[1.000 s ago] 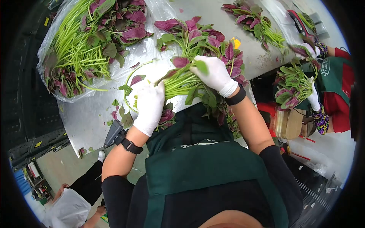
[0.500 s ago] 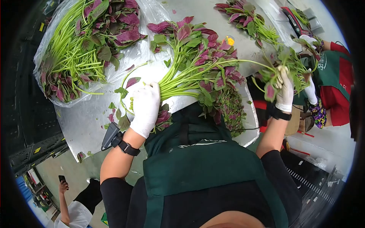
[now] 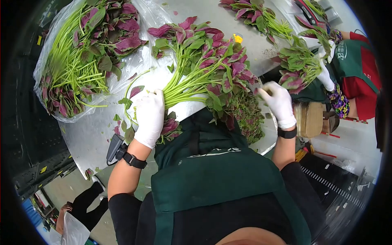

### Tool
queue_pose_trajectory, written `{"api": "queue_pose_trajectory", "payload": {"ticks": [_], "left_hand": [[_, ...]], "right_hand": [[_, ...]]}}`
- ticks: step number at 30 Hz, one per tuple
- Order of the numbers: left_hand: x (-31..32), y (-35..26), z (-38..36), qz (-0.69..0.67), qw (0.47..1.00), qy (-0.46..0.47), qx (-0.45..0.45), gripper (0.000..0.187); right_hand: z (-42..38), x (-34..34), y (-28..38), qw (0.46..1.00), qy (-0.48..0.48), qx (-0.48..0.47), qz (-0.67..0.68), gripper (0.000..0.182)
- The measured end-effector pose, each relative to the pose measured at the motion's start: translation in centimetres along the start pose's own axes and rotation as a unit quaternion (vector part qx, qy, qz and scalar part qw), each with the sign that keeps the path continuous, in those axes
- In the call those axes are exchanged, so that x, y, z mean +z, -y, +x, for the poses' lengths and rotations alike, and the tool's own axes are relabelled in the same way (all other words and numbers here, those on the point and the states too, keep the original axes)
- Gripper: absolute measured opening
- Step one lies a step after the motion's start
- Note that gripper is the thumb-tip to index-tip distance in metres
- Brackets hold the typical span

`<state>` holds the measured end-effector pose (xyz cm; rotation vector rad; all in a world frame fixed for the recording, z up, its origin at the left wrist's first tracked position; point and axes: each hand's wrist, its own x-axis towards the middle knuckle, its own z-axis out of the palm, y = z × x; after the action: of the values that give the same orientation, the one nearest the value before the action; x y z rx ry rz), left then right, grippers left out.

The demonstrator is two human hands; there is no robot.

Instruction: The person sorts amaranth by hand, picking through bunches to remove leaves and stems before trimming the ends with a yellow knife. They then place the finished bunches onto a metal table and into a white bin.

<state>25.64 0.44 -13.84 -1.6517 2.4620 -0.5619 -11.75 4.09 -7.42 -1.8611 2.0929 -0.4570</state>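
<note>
White-gloved, my left hand [image 3: 150, 116] is closed round the cut stem ends of a bunch of red-and-green leafy vegetables [image 3: 192, 77], whose leaves fan out to the upper right. My right hand [image 3: 277, 100], also gloved, is raised at the right of that bunch, near its leaf tips. Its fingers are bent and apart, with nothing seen between them. A heap of small leaves and trimmings [image 3: 248, 118] lies below the bunch's leaves, against my apron. Loose leaves lie beside my left hand.
A large stem pile [image 3: 77, 61] lies on clear plastic at the left of the metal table [image 3: 81, 136]. A smaller bunch [image 3: 265, 18] is at the top. At right a co-worker's gloved hands [image 3: 325, 67] hold another bunch [image 3: 296, 61]. Another person stands at lower left.
My right hand has come back leftward and down, and no longer holds the sprig it had. The co-worker's bunch now shows more clearly. My left hand keeps its grip.
</note>
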Motion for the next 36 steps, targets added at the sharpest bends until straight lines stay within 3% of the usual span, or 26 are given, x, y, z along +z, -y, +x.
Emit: {"api": "queue_pose_trajectory", "payload": {"ticks": [2,4,7,10,14,16,18,24,28,30,36], "left_hand": [[-0.1,0.1,0.1,-0.014,1.000,-0.009,0.004,0.017],[-0.4,0.2,0.0,-0.038,0.999,-0.024,0.006,0.017],[-0.1,0.1,0.0,-0.049,0.999,-0.012,-0.002,0.017],[-0.4,0.1,0.1,-0.046,0.999,0.006,-0.009,0.017],[-0.7,0.8,0.2,-0.118,0.993,0.001,0.006,0.022],[-0.3,1.2,0.4,-0.160,0.987,-0.002,0.004,0.025],[0.3,1.4,0.5,-0.156,0.988,-0.009,0.017,0.016],[0.6,1.3,0.3,-0.168,0.983,-0.068,0.040,0.019],[0.5,1.1,0.2,-0.137,0.990,0.002,0.025,0.027],[0.8,1.3,0.1,-0.132,0.991,0.012,0.030,0.031],[-0.1,1.0,0.1,-0.121,0.992,0.039,0.019,0.034]], "right_hand": [[1.3,1.0,4.9,0.975,-0.039,-0.198,0.093,0.011],[3.1,2.6,8.8,0.935,-0.058,-0.330,0.119,0.015],[5.7,5.2,10.3,0.912,-0.086,-0.402,-0.021,0.025],[6.9,6.3,9.8,0.897,-0.167,-0.409,-0.026,0.025],[4.8,6.2,9.0,0.929,-0.078,-0.360,0.033,0.024],[4.1,7.7,8.4,0.939,-0.086,-0.330,0.036,0.020],[3.6,8.4,8.1,0.949,-0.083,-0.297,0.068,0.021],[5.3,9.4,9.0,0.948,-0.019,-0.319,-0.006,0.018],[6.3,11.0,9.8,0.936,-0.001,-0.352,-0.034,0.009],[6.2,11.0,10.6,0.941,-0.021,-0.325,-0.088,0.006],[5.4,11.3,10.7,0.967,-0.027,-0.250,-0.038,0.008]]}}
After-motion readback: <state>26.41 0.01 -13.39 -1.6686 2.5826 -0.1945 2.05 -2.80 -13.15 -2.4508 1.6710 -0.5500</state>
